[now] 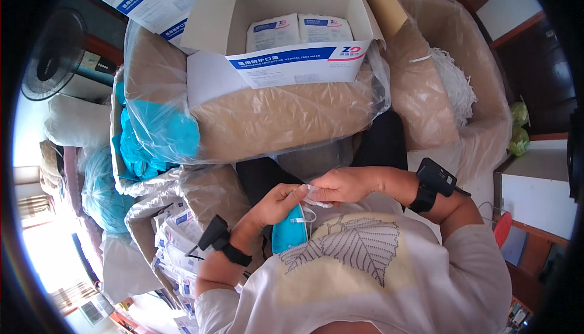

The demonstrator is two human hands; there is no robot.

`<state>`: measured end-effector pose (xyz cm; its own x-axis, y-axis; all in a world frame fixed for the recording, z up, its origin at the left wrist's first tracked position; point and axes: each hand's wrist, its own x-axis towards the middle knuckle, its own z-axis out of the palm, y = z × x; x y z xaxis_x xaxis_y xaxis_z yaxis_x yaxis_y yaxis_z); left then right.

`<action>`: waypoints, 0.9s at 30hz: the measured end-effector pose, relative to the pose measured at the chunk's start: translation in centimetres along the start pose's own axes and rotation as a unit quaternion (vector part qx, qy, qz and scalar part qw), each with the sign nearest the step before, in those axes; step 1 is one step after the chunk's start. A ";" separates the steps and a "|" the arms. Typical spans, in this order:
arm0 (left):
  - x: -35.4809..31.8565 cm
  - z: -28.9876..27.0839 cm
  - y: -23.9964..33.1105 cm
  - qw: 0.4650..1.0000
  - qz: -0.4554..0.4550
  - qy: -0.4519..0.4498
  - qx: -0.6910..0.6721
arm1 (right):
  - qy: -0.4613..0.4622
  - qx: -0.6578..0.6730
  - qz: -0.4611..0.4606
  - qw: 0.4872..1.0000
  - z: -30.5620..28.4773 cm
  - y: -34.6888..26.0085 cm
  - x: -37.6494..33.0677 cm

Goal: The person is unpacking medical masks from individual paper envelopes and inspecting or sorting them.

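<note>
Both hands meet in front of my shirt. A blue face mask point(288, 232) with white ear loops point(309, 215) hangs just below my left hand point(275, 205), which is closed, apparently around its upper end. That end is hidden by the fingers. Between the fingertips is a small, thin, crumpled white piece point(316, 196), too small to tell its kind. My right hand point(348, 183) pinches it between thumb and fingers, with the left fingertips touching its other side.
Ahead, an open white-and-blue carton point(298, 69) holds white packs point(274, 32) on a plastic-covered box point(286, 121). Blue masks point(137, 145) fill a box at left; a nearer box point(143, 227) holds packaged items point(182, 237). At right, a lined carton point(420, 109) contains white strips point(455, 88).
</note>
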<state>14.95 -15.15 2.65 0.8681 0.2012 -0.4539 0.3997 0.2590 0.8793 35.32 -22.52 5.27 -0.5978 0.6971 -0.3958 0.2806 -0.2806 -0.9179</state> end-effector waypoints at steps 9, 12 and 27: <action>-0.4 4.5 -2.2 0.990 0.033 0.010 -0.137 | -0.062 -0.071 0.033 0.995 -1.8 -1.0 -5.0; 0.0 5.2 -1.3 0.990 0.071 -0.018 -0.124 | -0.118 -0.060 0.055 0.990 -2.8 -0.8 -6.4; -0.1 5.4 -2.7 0.994 0.076 -0.041 -0.062 | -0.180 0.049 0.256 0.949 -7.8 -1.7 -12.4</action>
<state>15.35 -21.02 1.13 0.9385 0.1713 -0.2999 0.2272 0.3477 0.9096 48.14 -25.57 11.96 -0.6256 0.1871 -0.7574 0.5420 -0.5940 -0.5945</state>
